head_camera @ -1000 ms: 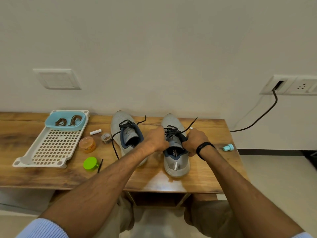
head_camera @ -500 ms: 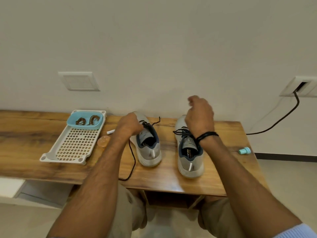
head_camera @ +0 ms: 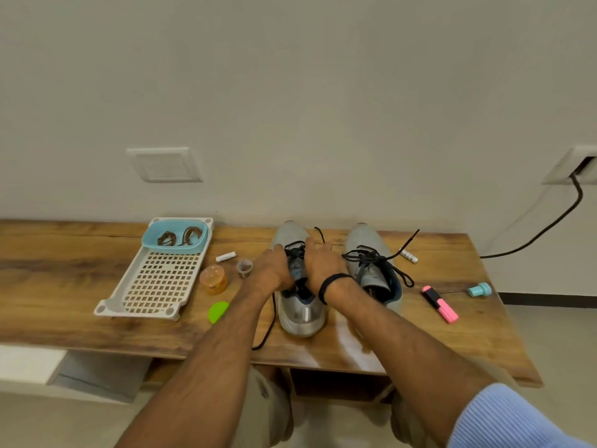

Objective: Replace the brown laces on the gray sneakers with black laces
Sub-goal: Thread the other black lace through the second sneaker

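Lacing a gray sneaker (head_camera: 298,315) on the tabletop (head_camera: 80,286).
Left hand (head_camera: 274,270) and right hand (head_camera: 323,263) flank its black lace (head_camera: 295,248), likely to tension it; whether the fingers pinch it, I cannot tell. Brown laces (head_camera: 179,237) lie apart in a bowl (head_camera: 174,250).

I can read nothing on my feed. The insole mark (head_camera: 371,281) right of my right hand (head_camera: 323,263) and the jar label (head_camera: 215,286) left of my left hand (head_camera: 273,270) are blurred.

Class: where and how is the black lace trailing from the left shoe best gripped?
Pinch the lace from above, coming from the left, where it lies flat and free on the table beside the heel of the shoe.
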`<action>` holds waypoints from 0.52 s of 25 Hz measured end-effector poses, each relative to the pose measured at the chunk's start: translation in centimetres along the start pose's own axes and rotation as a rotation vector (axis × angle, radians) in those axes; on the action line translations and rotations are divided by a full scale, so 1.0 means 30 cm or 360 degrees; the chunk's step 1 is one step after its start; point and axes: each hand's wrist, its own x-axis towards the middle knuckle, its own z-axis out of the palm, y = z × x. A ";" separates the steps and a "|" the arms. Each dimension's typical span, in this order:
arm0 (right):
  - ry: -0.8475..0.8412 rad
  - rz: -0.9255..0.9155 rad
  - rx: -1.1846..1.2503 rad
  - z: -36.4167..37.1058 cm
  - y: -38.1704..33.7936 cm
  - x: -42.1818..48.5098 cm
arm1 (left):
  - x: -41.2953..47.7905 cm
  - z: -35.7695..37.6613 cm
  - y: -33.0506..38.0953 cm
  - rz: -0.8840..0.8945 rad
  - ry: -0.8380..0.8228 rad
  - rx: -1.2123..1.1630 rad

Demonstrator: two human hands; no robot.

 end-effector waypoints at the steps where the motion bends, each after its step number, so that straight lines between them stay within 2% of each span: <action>1: 0.0068 0.0046 -0.0026 0.014 0.000 -0.008 | -0.006 0.003 0.001 0.0022 -0.0011 -0.0012; 3: 0.0109 0.0047 0.0063 0.014 0.002 -0.016 | -0.013 0.001 -0.004 0.0000 -0.0036 -0.0072; 6: -0.0075 -0.0026 0.0298 -0.055 0.026 -0.019 | -0.023 -0.032 -0.037 -0.0110 -0.0161 -0.0314; 7: -0.0091 -0.0017 0.0416 -0.086 0.042 -0.020 | -0.029 -0.053 -0.050 -0.0111 -0.0147 -0.0312; 9: 0.0054 0.0056 0.0808 -0.131 0.077 -0.019 | -0.041 -0.101 -0.073 -0.0064 0.0020 -0.0329; 11: 0.0242 0.0187 0.1257 -0.160 0.102 -0.023 | -0.048 -0.139 -0.087 -0.0001 0.0134 -0.0657; 13: 0.0365 0.0286 0.1535 -0.174 0.118 -0.024 | -0.055 -0.157 -0.080 0.0029 0.0121 -0.1161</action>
